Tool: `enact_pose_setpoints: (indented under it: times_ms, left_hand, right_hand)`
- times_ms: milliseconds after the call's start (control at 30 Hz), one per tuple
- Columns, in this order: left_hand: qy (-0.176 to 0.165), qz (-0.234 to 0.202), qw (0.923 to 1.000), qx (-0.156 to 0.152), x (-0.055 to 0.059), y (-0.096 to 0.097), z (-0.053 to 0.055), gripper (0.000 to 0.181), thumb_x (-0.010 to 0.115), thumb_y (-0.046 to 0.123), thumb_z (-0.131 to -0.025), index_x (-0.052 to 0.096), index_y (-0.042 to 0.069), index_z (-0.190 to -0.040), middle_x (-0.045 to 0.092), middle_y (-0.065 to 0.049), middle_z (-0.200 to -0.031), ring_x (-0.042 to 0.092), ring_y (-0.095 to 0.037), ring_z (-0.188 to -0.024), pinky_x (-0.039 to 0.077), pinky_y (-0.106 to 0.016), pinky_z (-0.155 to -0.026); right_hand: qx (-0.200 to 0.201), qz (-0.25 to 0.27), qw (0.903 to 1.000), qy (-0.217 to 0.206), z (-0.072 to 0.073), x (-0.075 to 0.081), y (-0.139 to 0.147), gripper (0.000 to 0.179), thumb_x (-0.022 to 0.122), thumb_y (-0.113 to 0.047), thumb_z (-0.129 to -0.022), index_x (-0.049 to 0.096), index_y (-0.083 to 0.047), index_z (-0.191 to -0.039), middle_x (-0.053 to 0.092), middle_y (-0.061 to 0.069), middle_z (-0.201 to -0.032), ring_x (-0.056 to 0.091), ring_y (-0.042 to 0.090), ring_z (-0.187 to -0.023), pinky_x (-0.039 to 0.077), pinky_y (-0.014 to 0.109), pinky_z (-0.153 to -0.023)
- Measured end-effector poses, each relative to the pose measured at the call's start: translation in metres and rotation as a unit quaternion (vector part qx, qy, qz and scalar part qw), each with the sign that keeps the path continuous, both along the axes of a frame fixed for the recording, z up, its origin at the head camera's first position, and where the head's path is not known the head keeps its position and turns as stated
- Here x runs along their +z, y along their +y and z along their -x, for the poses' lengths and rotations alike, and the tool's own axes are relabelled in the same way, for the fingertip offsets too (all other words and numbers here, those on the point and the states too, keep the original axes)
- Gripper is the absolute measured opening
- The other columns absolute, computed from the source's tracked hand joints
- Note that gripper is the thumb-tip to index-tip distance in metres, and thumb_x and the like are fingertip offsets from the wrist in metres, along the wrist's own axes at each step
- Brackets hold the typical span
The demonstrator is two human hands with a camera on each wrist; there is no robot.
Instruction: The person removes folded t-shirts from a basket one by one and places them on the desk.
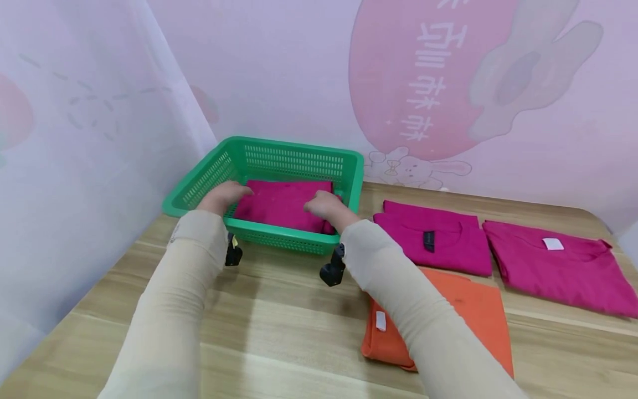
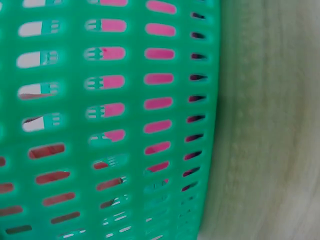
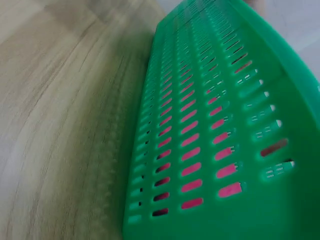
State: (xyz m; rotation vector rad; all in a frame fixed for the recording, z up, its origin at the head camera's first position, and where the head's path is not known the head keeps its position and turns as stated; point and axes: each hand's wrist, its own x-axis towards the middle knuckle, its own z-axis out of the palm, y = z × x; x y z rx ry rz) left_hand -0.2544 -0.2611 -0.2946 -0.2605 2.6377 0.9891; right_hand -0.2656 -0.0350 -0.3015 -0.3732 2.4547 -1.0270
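Note:
A folded magenta shirt lies flat in a green plastic basket. My left hand reaches over the basket's near left side, its fingertips at the shirt's left edge. Over the shirt's right part, my right hand has its fingers loosely bent, fingertips overlapping the cloth in the head view. Both wrist views look at the slotted basket wall, with magenta cloth showing through its slots. From those views the wall hides most of the hands.
Right of the basket, two folded magenta shirts lie on the wooden table. Nearer, a folded orange garment lies partly under my right sleeve. A printed pink backdrop stands behind the basket.

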Motion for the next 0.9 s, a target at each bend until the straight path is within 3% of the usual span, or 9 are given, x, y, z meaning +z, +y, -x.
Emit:
enact_pose_setpoints:
  times_ms: [33, 100, 167, 267, 333, 467, 633, 800, 900]
  left_hand:
    - [-0.005, 0.002, 1.0, 0.001, 0.0, 0.0, 0.0, 0.06, 0.038, 0.025, -0.089, 0.017, -0.011, -0.132, 0.016, -0.027, -0.136, 0.018, -0.038, -0.123, 0.021, -0.046, -0.097]
    - [-0.02, 0.004, 0.9998, 0.006, 0.001, 0.0, 0.001, 0.059, 0.038, 0.027, -0.088, 0.021, -0.009, -0.132, 0.02, -0.026, -0.135, 0.042, -0.035, -0.103, 0.033, -0.042, -0.089]
    - [-0.038, 0.011, 0.9992, 0.003, 0.002, 0.0, 0.0, 0.06, 0.039, 0.03, -0.088, 0.022, -0.007, -0.132, 0.022, -0.025, -0.134, 0.043, -0.033, -0.098, 0.036, -0.041, -0.085]
    - [-0.063, 0.011, 0.9979, 0.0, 0.001, -0.001, 0.0, 0.062, 0.041, 0.03, -0.087, 0.021, -0.006, -0.133, 0.021, -0.024, -0.134, 0.042, -0.033, -0.099, 0.036, -0.042, -0.084]
    - [-0.08, 0.011, 0.9967, -0.009, 0.0, 0.0, -0.001, 0.065, 0.042, 0.031, -0.086, 0.018, -0.008, -0.133, 0.017, -0.025, -0.136, 0.021, -0.038, -0.12, 0.028, -0.046, -0.093]
    - [-0.101, -0.005, 0.9949, -0.008, -0.004, 0.001, 0.0, 0.067, 0.044, 0.03, -0.086, 0.015, -0.009, -0.133, 0.015, -0.026, -0.136, 0.019, -0.039, -0.122, 0.025, -0.045, -0.095]
    - [-0.098, -0.026, 0.9949, 0.005, -0.003, 0.004, -0.002, 0.066, 0.043, 0.028, -0.087, 0.014, -0.009, -0.133, 0.015, -0.025, -0.136, 0.023, -0.039, -0.12, 0.03, -0.042, -0.093]
    - [-0.088, -0.022, 0.9958, 0.012, -0.001, 0.005, -0.004, 0.059, 0.043, 0.025, -0.087, 0.023, -0.008, -0.131, 0.021, -0.023, -0.133, 0.031, -0.032, -0.112, 0.037, -0.036, -0.085]
    - [-0.09, -0.02, 0.9957, 0.01, 0.0, 0.004, -0.004, 0.053, 0.043, 0.023, -0.087, 0.029, -0.008, -0.128, 0.025, -0.021, -0.131, 0.036, -0.028, -0.105, 0.04, -0.031, -0.079]
  right_hand:
    - [0.0, -0.009, 1.0, -0.003, 0.0, 0.0, 0.0, 0.054, 0.044, -0.021, -0.088, 0.024, -0.001, -0.134, 0.027, 0.008, -0.136, 0.033, 0.02, -0.114, 0.033, 0.033, -0.09]
    - [0.007, -0.031, 0.9995, -0.002, 0.001, -0.001, -0.002, 0.055, 0.044, -0.021, -0.087, 0.024, -0.002, -0.135, 0.026, 0.007, -0.137, 0.033, 0.02, -0.111, 0.032, 0.032, -0.088]
    - [0.019, -0.053, 0.9984, 0.0, 0.003, -0.003, -0.004, 0.052, 0.044, -0.021, -0.087, 0.028, -0.002, -0.133, 0.029, 0.007, -0.135, 0.035, 0.02, -0.107, 0.032, 0.032, -0.085]
    - [0.054, -0.097, 0.9938, 0.003, 0.008, -0.008, -0.008, 0.051, 0.044, -0.024, -0.087, 0.031, -0.004, -0.132, 0.028, 0.008, -0.136, 0.032, 0.02, -0.115, 0.029, 0.033, -0.092]
    - [0.087, -0.115, 0.9895, 0.007, 0.02, -0.022, -0.01, 0.051, 0.047, -0.031, -0.086, 0.038, -0.006, -0.13, 0.03, 0.007, -0.135, 0.03, 0.021, -0.119, 0.029, 0.034, -0.093]
    - [0.113, -0.133, 0.9847, -0.01, 0.026, -0.031, -0.01, 0.048, 0.048, -0.033, -0.085, 0.043, -0.011, -0.127, 0.03, 0.005, -0.136, 0.026, 0.021, -0.122, 0.028, 0.034, -0.095]
    - [0.082, -0.111, 0.9895, -0.043, 0.007, -0.007, -0.005, 0.048, 0.048, -0.028, -0.087, 0.039, -0.01, -0.13, 0.03, 0.005, -0.135, 0.032, 0.022, -0.119, 0.032, 0.036, -0.092]
    - [0.041, -0.075, 0.9921, -0.092, 0.004, -0.001, -0.003, 0.05, 0.049, -0.029, -0.086, 0.036, -0.011, -0.13, 0.034, 0.006, -0.131, 0.047, 0.025, -0.099, 0.043, 0.036, -0.077]
    - [0.029, -0.061, 0.9921, -0.105, 0.004, -0.002, -0.003, 0.051, 0.051, -0.029, -0.085, 0.036, -0.011, -0.13, 0.036, 0.005, -0.128, 0.049, 0.024, -0.093, 0.043, 0.035, -0.075]
